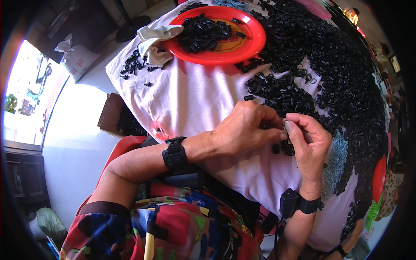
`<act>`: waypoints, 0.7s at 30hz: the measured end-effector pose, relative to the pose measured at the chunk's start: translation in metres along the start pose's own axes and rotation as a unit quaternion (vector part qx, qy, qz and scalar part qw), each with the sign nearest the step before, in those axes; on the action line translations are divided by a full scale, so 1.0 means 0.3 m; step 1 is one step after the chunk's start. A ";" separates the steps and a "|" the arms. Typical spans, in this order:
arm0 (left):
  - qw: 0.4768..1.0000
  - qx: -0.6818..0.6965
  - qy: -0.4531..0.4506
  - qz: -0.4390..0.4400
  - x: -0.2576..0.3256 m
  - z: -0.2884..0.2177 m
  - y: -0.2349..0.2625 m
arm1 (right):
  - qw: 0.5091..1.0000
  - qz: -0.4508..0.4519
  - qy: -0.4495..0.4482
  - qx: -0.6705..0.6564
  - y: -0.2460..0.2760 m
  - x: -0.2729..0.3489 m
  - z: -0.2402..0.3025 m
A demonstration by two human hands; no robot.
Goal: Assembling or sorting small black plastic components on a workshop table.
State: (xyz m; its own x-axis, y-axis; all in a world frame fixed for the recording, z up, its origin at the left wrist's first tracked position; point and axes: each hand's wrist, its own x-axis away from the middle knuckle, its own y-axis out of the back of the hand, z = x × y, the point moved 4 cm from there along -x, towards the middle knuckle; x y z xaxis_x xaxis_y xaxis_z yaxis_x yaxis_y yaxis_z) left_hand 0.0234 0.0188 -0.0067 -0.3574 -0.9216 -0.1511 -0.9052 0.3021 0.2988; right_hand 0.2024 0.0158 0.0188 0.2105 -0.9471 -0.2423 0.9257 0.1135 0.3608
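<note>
My left hand [247,128] and my right hand [310,136] meet over the cloth-covered table, fingertips almost touching. Thumb and forefinger of the right are pinched on a small silvery coiled piece [284,125], which looks like a spring. The left hand's fingers are also closed together, and whatever sits in them is hidden. Just below the fingertips lie a few small black plastic parts [276,149]. Beyond the hands spreads a large heap of the same black parts [320,52]. Beside my right hand is a pile of fine blue-grey pieces [338,151].
A red plate [255,41] holding black parts stands at the far side, a white glove [151,43] at its left rim. Loose black screw-like pieces [134,65] lie near the glove. A cardboard box [108,115] is on the floor at left. Another person's hand [355,234] shows at lower right.
</note>
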 end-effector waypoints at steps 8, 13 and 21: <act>0.998 0.069 -0.003 0.010 -0.052 0.011 -0.015 | 0.999 -0.048 0.014 0.017 0.022 -0.002 0.041; 0.980 0.109 0.101 0.136 -0.104 -0.044 -0.023 | 0.994 -0.064 0.036 0.085 0.070 0.031 0.082; 0.981 0.007 0.045 0.187 -0.130 -0.064 0.052 | 0.970 -0.202 -0.022 0.131 0.134 0.169 0.025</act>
State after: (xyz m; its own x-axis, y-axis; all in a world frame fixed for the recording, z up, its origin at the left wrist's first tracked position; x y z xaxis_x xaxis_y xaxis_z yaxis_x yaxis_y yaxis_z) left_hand 0.0278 0.0548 0.0220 -0.6446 -0.7628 0.0516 -0.7174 0.6268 0.3041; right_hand 0.2479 -0.0299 0.0276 -0.1718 -0.9109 -0.3751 0.8168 -0.3446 0.4627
